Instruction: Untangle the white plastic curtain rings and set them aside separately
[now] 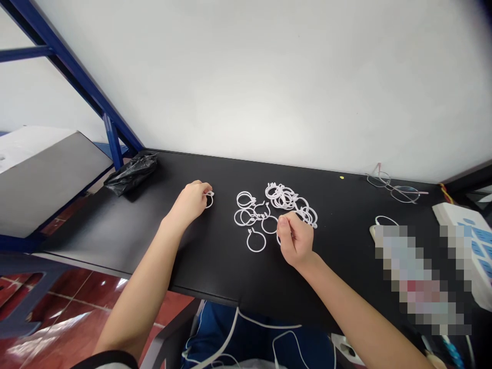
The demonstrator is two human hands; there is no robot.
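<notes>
In ring-by-ring handling, apparently at set-down, the left hand [192,201] pinches a slim white plastic ring [212,200] midway between the flat black worktop's [219,266] far and near edges, the right hand's [298,238] grip is curled, contents hidden, and the next move calls for clean release.

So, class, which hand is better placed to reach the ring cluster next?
Probably the right hand: it is close beside the ring cluster, while the left hand is farther away, at a separate ring.
</notes>
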